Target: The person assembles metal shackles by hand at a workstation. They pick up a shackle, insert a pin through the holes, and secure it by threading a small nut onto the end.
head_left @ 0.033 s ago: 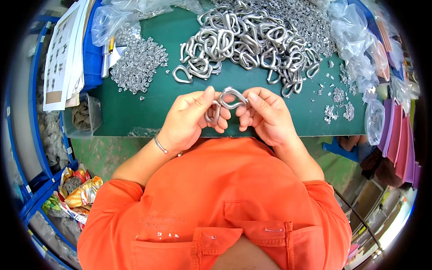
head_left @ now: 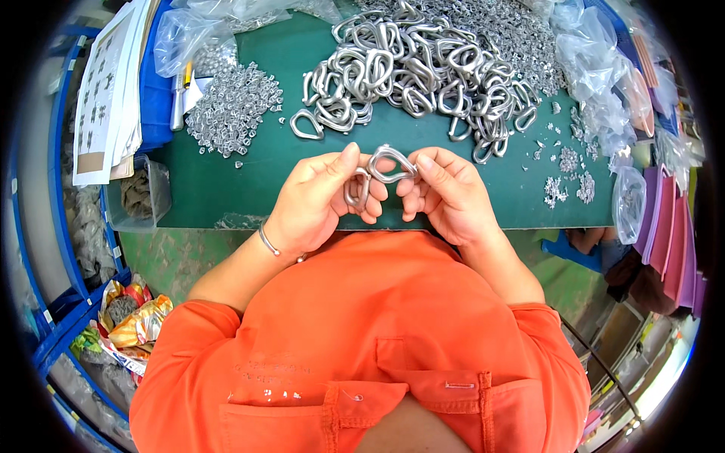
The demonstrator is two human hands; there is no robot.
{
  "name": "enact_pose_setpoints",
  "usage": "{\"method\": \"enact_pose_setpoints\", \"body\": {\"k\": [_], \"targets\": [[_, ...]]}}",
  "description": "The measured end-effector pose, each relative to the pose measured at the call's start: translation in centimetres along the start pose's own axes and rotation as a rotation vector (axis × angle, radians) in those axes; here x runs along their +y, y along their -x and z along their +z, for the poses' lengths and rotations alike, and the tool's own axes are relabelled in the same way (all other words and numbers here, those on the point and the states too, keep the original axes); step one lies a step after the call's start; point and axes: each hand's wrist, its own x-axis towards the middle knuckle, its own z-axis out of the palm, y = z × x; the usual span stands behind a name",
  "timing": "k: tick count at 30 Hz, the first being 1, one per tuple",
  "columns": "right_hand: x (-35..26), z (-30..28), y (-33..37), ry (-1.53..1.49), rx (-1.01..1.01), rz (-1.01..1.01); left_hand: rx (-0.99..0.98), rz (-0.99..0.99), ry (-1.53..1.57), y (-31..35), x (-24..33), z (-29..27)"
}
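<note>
Just above the front edge of the green table, a teardrop-shaped steel ring [head_left: 380, 177] is held up between my two hands. My right hand [head_left: 445, 189] pinches its pointed end between thumb and fingers. My left hand [head_left: 313, 192] has its thumb and fingers closed at the ring's other side. A second steel ring [head_left: 363, 198] rests in the curled fingers of that hand, partly hidden by them. Beyond my hands lies a large heap of similar steel rings [head_left: 415, 68], with one loose ring [head_left: 294, 124] at its near left.
A pile of small clear plastic pieces [head_left: 230, 109] lies on the table [head_left: 249, 177] at left, beside a blue bin [head_left: 155, 98]. More small pieces [head_left: 521, 38] spread at back right, near clear bags [head_left: 593, 68]. A clear tub [head_left: 160, 192] stands at the left edge.
</note>
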Motion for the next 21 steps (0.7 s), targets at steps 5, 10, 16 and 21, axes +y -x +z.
{"method": "enact_pose_setpoints", "body": {"k": [5,10,16,21], "targets": [[0.1,-0.1,0.0,0.011,0.013,0.009,0.031,-0.057,-0.006,-0.1,-0.4,-0.4],[0.2,-0.3,-0.2,0.034,0.017,-0.012,0.001,-0.086,0.041,-0.1,-0.2,-0.5],[0.6,0.5,0.6,0.327,0.041,-0.269,0.051,-0.091,0.001,-0.1,-0.1,-0.4],[-3.2,-0.8,1.3,0.966,0.211,-0.868,0.089,-0.097,-0.063,-0.5,0.0,0.4]]}}
